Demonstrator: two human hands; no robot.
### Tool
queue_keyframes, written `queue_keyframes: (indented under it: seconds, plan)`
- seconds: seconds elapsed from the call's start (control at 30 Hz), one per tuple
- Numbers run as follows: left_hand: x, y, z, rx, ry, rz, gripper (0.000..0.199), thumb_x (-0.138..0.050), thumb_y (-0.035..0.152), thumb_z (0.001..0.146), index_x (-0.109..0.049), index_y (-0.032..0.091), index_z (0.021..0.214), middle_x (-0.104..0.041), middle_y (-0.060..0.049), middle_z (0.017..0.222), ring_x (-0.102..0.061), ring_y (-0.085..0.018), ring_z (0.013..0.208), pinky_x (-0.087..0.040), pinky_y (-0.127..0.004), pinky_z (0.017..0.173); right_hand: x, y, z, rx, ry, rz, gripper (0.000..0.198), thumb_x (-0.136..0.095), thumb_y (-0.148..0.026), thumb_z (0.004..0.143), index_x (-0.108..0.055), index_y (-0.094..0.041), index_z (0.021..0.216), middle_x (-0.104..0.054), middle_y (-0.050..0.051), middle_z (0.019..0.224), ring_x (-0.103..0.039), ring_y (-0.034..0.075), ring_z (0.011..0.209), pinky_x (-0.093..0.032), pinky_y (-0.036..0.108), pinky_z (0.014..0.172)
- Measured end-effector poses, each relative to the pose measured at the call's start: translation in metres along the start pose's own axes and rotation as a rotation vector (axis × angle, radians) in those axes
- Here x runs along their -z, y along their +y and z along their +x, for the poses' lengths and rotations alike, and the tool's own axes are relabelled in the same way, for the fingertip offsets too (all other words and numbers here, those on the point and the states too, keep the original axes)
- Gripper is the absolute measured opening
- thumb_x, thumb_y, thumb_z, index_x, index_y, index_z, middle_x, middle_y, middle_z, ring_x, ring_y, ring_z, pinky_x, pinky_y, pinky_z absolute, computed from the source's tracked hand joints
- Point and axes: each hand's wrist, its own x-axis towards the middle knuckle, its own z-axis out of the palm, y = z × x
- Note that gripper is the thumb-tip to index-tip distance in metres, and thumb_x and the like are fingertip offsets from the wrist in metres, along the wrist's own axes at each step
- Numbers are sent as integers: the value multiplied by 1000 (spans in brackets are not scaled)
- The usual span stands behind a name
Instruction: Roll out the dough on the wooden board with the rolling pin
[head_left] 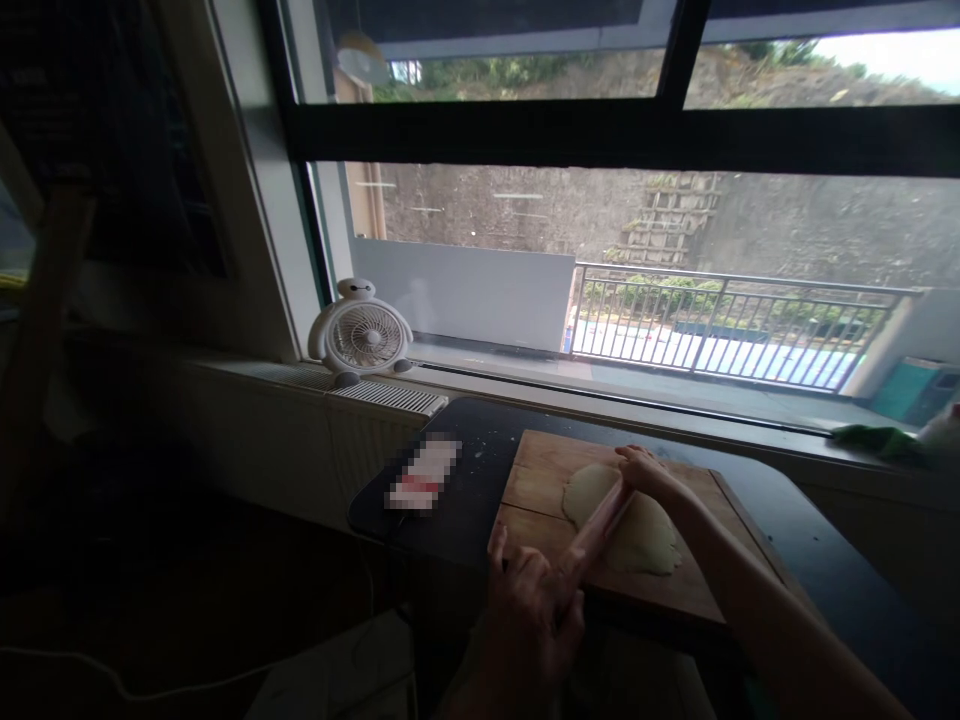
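A pale sheet of dough [649,535] lies flattened on a wooden board [532,475]. Across it, running diagonally, rests a wooden rolling pin [600,525]. My left hand [532,600] is closed around the near end of the pin, close to the board's front edge, with one finger stretched out. At the far end, my right hand [641,470] grips the pin above the dough's upper edge. Dough shows on both sides of the pin, and the part beneath it is hidden.
The board lies on a dark table [465,425] with rounded corners. A blurred-out phone-like item [424,475] is left of the board. Behind, a white fan [367,335] stands by the window, above a radiator [397,398]. A green cloth [877,440] lies at the right.
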Motion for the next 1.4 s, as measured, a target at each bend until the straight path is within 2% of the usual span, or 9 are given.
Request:
queue_keyframes:
  seconds: [0.2, 0.33, 0.5, 0.67, 0.77, 0.9, 1.13, 1.27, 1.4]
  plan:
    - [-6, -19, 3, 31, 54, -6, 40, -52, 21, 84, -51, 24, 124, -60, 1, 79, -57, -17, 80, -22, -56, 105, -8, -49, 36, 25, -11, -7, 44, -39, -24, 83, -55, -23, 125, -46, 9, 134, -26, 29, 131, -24, 47, 103]
    - [-6, -21, 5, 16, 27, 36, 40, -52, 23, 84, -52, 23, 124, -58, 1, 74, -56, -17, 77, -25, -55, 103, -8, -63, 43, 86, -17, -9, 40, -40, -25, 85, -56, -25, 122, -48, 8, 130, -29, 26, 129, -24, 44, 103]
    - [-7, -12, 7, 5, 27, 51, 41, -51, 24, 85, -51, 26, 125, -57, 0, 77, -56, -18, 79, -26, -56, 103, 1, -24, 16, 98, -67, -12, 32, -41, -23, 86, -64, -24, 107, -56, 7, 121, -39, 25, 121, -32, 40, 97]
    - [-7, -6, 11, 3, -8, 37, 37, -49, 24, 86, -54, 27, 122, -56, 1, 74, -55, -17, 77, -28, -52, 102, 9, 29, -36, 68, -25, -19, 45, -21, -20, 94, -48, -16, 130, -43, 12, 136, -35, 22, 127, -32, 39, 100]
    - [-7, -12, 13, 3, -10, 36, 35, -49, 24, 86, -55, 28, 121, -58, 1, 76, -55, -17, 77, -27, -52, 102, 11, 37, -46, 70, -37, -88, 44, -23, -20, 94, -52, -15, 126, -43, 14, 136, -30, 25, 130, -29, 44, 102]
    - [-10, -27, 13, 23, -9, 57, 35, -50, 26, 87, -54, 27, 121, -63, 1, 82, -57, -18, 82, -25, -52, 103, 12, 16, -19, 142, -101, -134, 32, -37, -19, 89, -65, -20, 102, -54, 12, 123, -35, 27, 126, -29, 45, 101]
    - [-7, -39, 13, 65, 30, 82, 33, -51, 29, 87, -55, 25, 119, -66, -1, 88, -58, -19, 88, -22, -54, 105, 15, -31, 24, 178, -115, -45, 36, -31, -33, 93, -64, -26, 106, -56, 5, 124, -39, 24, 125, -31, 44, 100]
    - [-3, -34, 19, 79, 35, 90, 30, -51, 28, 87, -57, 25, 116, -65, -1, 87, -58, -19, 88, -22, -54, 105, 20, -13, -7, 200, -91, -22, 44, -21, -31, 96, -61, -23, 112, -50, 6, 132, -45, 20, 121, -35, 36, 98]
    - [-5, -31, 23, 64, 45, 85, 27, -52, 29, 87, -60, 27, 112, -65, -1, 87, -58, -19, 87, -22, -54, 105, 16, 26, -69, 198, 69, 13, 46, -19, -31, 96, -50, -18, 128, -39, 8, 141, -26, 20, 134, -24, 39, 108]
